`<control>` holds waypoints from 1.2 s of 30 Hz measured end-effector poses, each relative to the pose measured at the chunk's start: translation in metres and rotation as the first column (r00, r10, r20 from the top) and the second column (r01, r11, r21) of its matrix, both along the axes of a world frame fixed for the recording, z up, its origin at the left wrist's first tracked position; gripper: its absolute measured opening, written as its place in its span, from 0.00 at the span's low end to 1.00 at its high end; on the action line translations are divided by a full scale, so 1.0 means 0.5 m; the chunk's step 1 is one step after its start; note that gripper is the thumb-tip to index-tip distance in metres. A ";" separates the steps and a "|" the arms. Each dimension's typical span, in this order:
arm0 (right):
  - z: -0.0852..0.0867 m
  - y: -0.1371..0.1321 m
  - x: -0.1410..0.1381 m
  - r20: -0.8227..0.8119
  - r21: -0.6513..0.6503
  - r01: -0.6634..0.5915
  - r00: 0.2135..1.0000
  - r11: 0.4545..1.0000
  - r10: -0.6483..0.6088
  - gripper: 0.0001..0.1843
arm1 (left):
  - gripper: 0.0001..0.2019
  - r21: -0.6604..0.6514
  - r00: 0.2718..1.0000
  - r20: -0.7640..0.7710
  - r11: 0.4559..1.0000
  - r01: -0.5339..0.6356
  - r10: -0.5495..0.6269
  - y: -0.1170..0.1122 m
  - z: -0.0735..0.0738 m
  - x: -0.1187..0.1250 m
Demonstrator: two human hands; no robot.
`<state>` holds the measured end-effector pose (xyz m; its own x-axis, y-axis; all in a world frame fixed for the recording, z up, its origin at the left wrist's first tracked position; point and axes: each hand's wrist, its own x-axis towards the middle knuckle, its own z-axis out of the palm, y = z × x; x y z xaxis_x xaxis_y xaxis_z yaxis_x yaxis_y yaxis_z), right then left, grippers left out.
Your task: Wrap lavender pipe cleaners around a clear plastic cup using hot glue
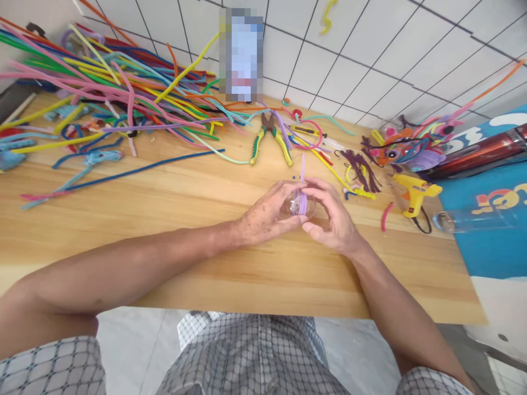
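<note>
Both my hands meet over the middle of the wooden table (206, 258). My left hand (267, 214) curls around a small clear round object (293, 205), fingers closed on it. A lilac pipe cleaner (303, 192) wraps over that clear object and sticks up behind it. My right hand (331, 216) pinches the lilac pipe cleaner against the clear object with thumb and fingertips.
A big heap of coloured pipe cleaners (115, 82) covers the table's far left. Green-handled pliers (269, 140) lie behind my hands. To the right are a yellow glue gun (415, 195), a colourful pipe-cleaner figure (405, 151), purple scraps (360, 170) and a blue mat (494, 230).
</note>
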<state>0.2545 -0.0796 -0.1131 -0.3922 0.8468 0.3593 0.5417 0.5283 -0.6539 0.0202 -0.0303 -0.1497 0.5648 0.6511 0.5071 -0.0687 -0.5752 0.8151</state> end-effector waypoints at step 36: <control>-0.003 0.001 -0.006 0.124 0.115 -0.004 0.992 0.993 -0.010 0.48 | 0.27 -0.647 0.987 0.150 0.750 0.136 -0.049 0.013 0.055 0.000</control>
<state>0.2514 -0.0788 -0.1144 -0.4376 0.8041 0.4024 0.6167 0.5941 -0.5164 0.0201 -0.0237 -0.1221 0.6052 0.7949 0.0430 -0.2121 0.1089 0.9712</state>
